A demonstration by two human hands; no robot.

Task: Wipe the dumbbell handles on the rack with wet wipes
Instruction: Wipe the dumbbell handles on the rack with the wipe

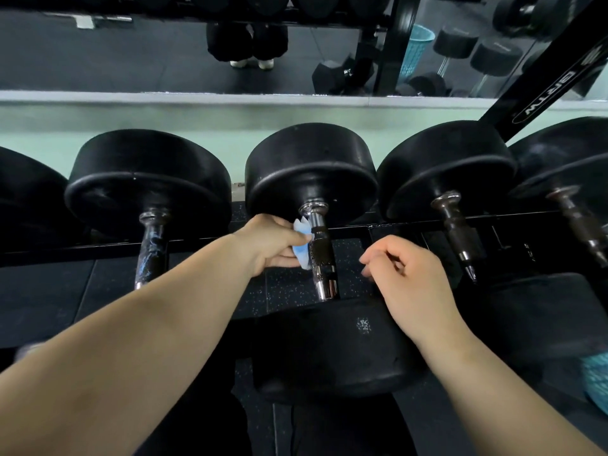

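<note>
Our left forearm [131, 340] and right forearm [477, 373] fill the bottom of the view, reaching toward 12 o'clock. At the centre lies the middle dumbbell's handle [324, 258], chrome with a dark knurled band, resting on the rack rail [411, 225]. Our left hand [273, 241] pinches a bunched blue-white wet wipe [302, 250] between thumb and fingers and holds it against the handle's 9 o'clock side. Our right hand [404, 274], at 3 o'clock of the handle and apart from it, is loosely curled and holds nothing.

We judge the wipe covers only one side of the bar. To do this well we should wrap it round the handle, then twist while sliding from collar to collar, so the knurling is cleaned too.

Further out, a handle at 9 o'clock [151, 251] looks streaked, and another at 3 o'clock [457, 235] looks dull.

A teal basket [416, 51] shows in the mirror at 1 o'clock, and a teal mesh container [597, 380] sits cropped at 4 o'clock. We cannot tell what either holds.
</note>
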